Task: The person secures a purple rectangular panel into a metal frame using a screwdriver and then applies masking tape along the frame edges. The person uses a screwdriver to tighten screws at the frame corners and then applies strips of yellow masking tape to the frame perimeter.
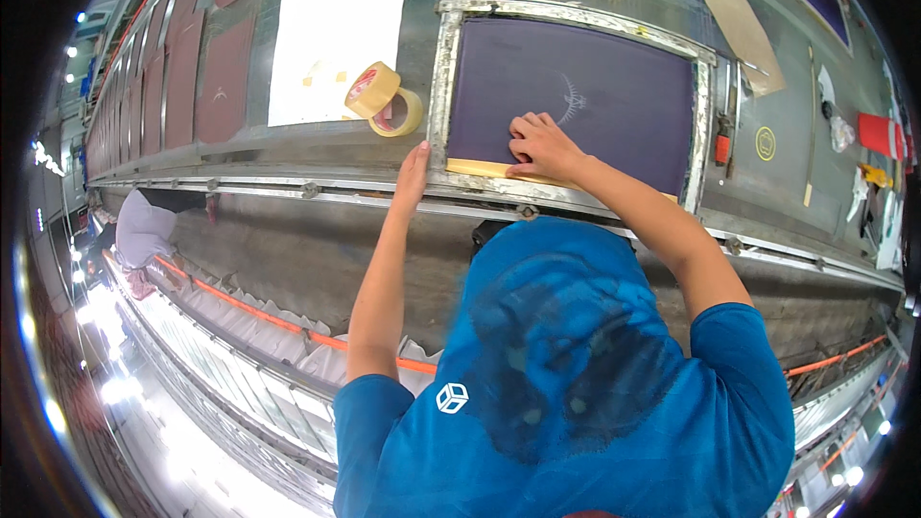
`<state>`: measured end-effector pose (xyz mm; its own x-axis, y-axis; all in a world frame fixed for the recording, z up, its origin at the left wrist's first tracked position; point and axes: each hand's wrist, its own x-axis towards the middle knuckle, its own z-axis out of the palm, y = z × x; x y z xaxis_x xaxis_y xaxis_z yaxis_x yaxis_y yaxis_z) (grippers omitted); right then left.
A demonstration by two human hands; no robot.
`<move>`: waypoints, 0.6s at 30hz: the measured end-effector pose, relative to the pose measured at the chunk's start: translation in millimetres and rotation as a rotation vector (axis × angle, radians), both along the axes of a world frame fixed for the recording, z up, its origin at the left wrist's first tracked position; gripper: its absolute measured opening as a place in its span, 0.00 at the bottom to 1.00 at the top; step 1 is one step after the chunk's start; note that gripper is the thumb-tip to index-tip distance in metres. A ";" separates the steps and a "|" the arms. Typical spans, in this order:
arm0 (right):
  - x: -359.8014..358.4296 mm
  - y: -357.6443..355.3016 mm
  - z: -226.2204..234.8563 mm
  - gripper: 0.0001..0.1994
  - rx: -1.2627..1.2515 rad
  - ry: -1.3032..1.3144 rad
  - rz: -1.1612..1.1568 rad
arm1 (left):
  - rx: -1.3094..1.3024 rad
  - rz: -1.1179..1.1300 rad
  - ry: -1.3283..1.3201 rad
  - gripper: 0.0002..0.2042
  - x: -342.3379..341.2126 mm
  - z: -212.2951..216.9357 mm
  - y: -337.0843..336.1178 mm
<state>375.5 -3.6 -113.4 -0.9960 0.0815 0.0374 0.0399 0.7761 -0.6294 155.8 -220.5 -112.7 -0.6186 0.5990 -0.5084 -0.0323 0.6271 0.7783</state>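
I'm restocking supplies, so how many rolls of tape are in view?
2. One tilted roll overlaps the right edge of the white sheet; the other roll lies just below and right, left of the framed screen. Others may be hidden.

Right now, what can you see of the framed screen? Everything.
The framed screen is a four-sided, dark purple panel in a scuffed, stained whitish border that looks like metal. A pale curved mark shows near its middle, and a yellow tape-like strip runs along its near inner edge, partly hidden by the right arm. It lies on the grey bench, near the front rail. The right hand touches that strip; the left hand is at the near-left corner, contact unclear.
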 end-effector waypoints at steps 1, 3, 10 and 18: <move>-13.2 -3.9 -0.2 0.20 0.003 0.002 0.006 | -0.006 0.022 -0.007 0.34 1.6 0.6 0.7; -38.4 -13.9 -3.8 0.21 0.000 0.031 0.013 | -0.027 0.058 -0.009 0.35 -0.2 -2.6 -2.4; -89.9 -45.0 -7.3 0.18 0.065 -0.037 -0.038 | -0.053 0.023 0.101 0.33 3.6 -6.9 -1.6; -83.1 -41.2 0.5 0.25 0.211 -0.081 -0.065 | -0.025 0.023 0.431 0.23 2.2 -37.7 -2.6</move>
